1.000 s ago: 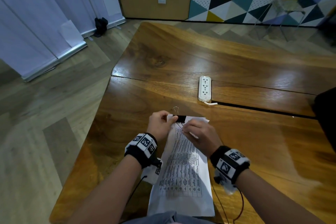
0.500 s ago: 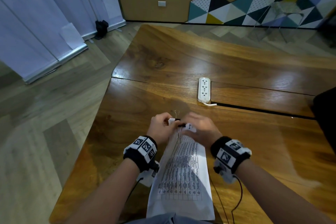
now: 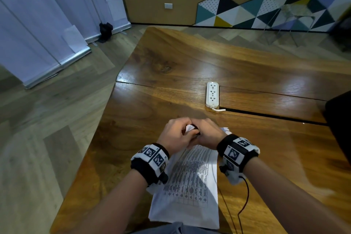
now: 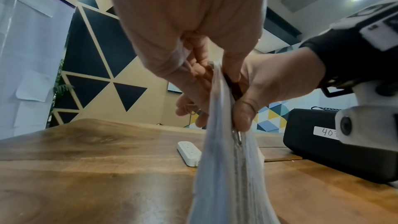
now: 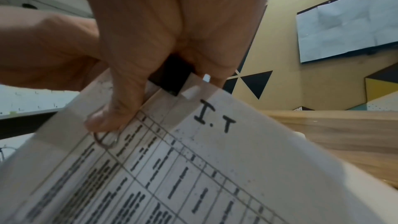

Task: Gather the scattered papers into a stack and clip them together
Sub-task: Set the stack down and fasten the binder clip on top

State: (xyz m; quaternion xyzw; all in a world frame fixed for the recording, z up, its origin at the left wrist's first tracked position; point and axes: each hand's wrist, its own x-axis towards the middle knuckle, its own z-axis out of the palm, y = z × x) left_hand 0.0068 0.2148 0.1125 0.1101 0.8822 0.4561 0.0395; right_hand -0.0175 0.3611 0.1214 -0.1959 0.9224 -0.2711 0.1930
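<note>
A stack of printed papers (image 3: 190,186) lies lengthwise on the wooden table (image 3: 152,112), with its far end lifted. Both hands meet over that end. My left hand (image 3: 176,135) pinches the top edge of the stack (image 4: 217,151). A black binder clip (image 5: 170,77) sits on that edge, mostly hidden in the head view. My right hand (image 3: 209,136) grips the clip, and its thumb (image 5: 114,108) presses a wire handle (image 5: 105,140) flat on the top sheet. Behind the sheets, a second wire loop (image 4: 191,111) shows by the fingers.
A white power strip (image 3: 212,94) lies beyond the hands at the seam between the table boards. A black case (image 4: 336,146) stands at the right edge of the table. The table's left edge drops to the floor. A wrist cable (image 3: 245,195) trails right of the papers.
My hands have closed together over the clip. The wire handle that stood up past the paper edge is no longer seen from above, and the stack's top end has risen.
</note>
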